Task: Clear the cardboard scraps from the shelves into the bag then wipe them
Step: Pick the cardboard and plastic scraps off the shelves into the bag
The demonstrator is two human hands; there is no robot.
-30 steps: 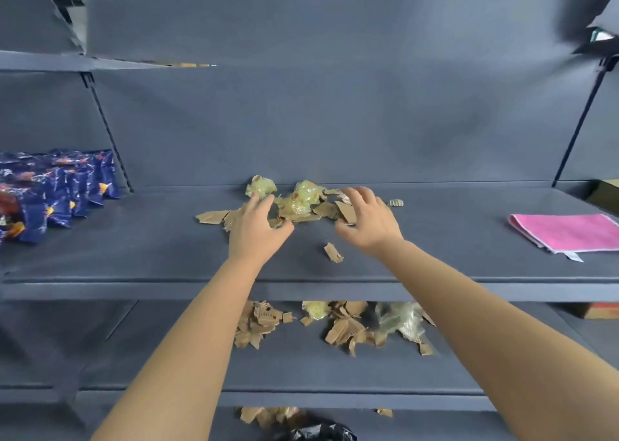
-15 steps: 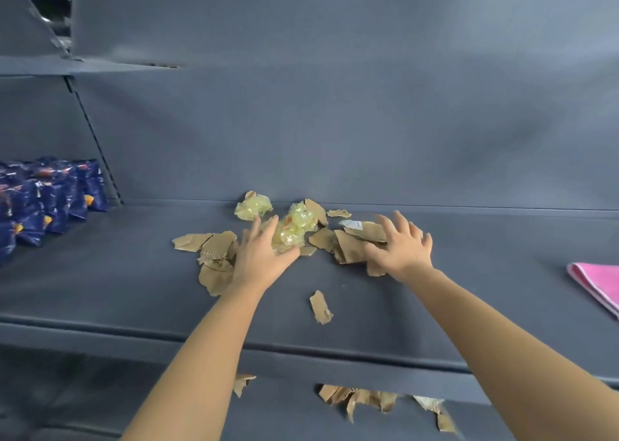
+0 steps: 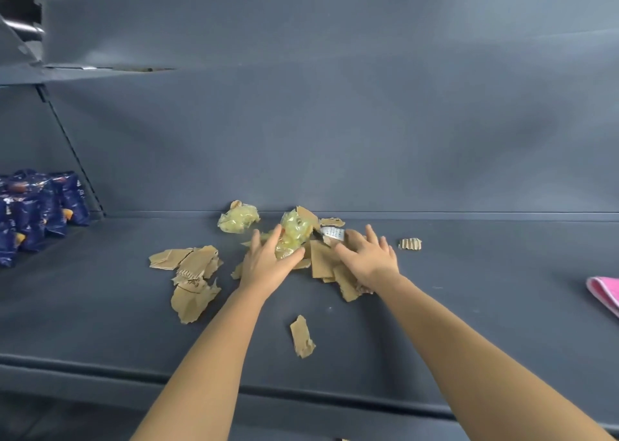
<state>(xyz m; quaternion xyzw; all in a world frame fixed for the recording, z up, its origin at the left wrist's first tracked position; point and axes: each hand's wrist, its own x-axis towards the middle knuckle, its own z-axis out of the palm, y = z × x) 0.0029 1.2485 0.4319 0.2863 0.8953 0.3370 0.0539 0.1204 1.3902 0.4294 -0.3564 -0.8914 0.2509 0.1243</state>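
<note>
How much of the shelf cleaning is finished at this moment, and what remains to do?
Nothing looks done yet: the shelf is littered, no bag in view. In hand: left hand and right hand lie spread on the middle pile. Left: the flat pieces at left, the loose piece in front, the corrugated bit, then wiping; the pink cloth lies untouched.

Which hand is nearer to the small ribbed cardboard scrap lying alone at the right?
Right. The right hand sits just left of the ribbed scrap; the left hand is farther left.
</note>
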